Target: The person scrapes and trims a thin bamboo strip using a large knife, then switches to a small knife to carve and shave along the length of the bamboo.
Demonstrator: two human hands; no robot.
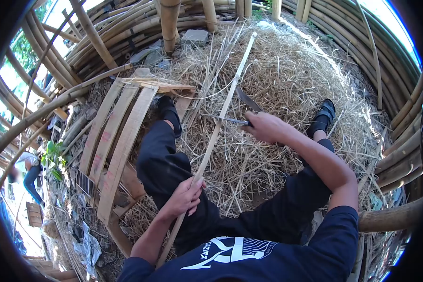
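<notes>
A long pale bamboo strip [211,145] slants up from beside my body, past my left thigh and out over the shavings. Around its lower part my left hand [185,196] is closed. My right hand [266,127] grips the dark handle of a knife [231,120], whose thin blade lies across the strip and appears to touch it. Just beyond that hand, a broader dark blade [247,99] rests on the shavings; its handle end is hidden by the hand.
Bamboo shavings [286,75] cover the ground between my feet. At left stands a slatted wooden crate [122,141] by my left foot. Bamboo poles [390,56] are stacked around the edges, with an upright post [170,28] ahead. Another person [29,169] is bent over at far left.
</notes>
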